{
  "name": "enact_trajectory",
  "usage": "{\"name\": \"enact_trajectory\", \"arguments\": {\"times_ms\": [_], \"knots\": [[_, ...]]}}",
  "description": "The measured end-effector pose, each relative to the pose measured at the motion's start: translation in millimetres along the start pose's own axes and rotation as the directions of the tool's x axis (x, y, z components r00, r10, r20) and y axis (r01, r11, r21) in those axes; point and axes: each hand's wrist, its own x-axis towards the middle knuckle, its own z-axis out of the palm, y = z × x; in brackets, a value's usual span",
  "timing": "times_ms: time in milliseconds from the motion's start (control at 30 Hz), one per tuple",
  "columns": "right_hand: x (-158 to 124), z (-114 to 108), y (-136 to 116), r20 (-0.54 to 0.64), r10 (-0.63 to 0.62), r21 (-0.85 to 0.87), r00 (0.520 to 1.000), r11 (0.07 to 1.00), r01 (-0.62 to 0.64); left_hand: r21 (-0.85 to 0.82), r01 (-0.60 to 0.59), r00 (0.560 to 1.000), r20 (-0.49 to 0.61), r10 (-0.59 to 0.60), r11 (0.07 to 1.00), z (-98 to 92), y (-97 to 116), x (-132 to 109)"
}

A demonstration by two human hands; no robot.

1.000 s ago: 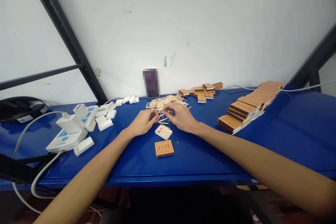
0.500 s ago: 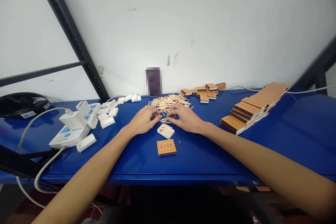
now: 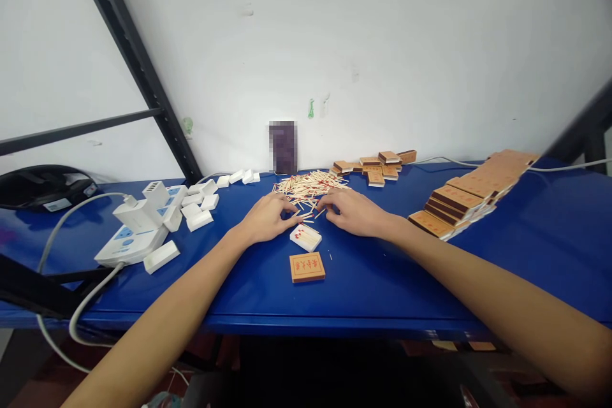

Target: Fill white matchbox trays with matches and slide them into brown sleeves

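Note:
A loose pile of red-tipped matches [image 3: 310, 183] lies on the blue table. At its near left edge is my left hand [image 3: 270, 217], thumb and forefinger apart beside a few stray matches. My right hand [image 3: 354, 211] is at the pile's near right side, fingers curled, with a match [image 3: 320, 213] at its fingertips. Just in front of the hands sits a small white matchbox tray [image 3: 306, 238], partly filled with matches. Nearer still, an orange matchbox sleeve [image 3: 306, 267] with red characters lies flat.
White empty trays [image 3: 199, 220] lie to the left, around a power strip [image 3: 131, 245] with cables. Orange matchboxes [image 3: 375, 176] are heaped at the back right. A long leaning row of orange boxes [image 3: 471, 183] stands on the right. A dark blurred object [image 3: 284, 150] rests against the wall.
My right hand has moved slightly right, away from my left hand, and a match now shows at its fingertips. My left thumb and forefinger are a little farther apart.

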Motion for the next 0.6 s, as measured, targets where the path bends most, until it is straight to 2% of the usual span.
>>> {"name": "enact_trajectory", "arguments": {"times_ms": [433, 600], "knots": [[0.9, -1.8, 4.5, 0.005, 0.029, 0.023, 1.000, 0.999, -0.029, -0.039, -0.039, 0.999, 0.007, 0.039, 0.999, -1.3, 3.3, -1.5], [-0.1, -4.5, 10.0, 0.002, 0.040, -0.027, 0.999, 0.999, -0.040, -0.046, -0.032, 0.999, 0.015, 0.033, 0.998, -2.4, 4.6, -2.4]]}}
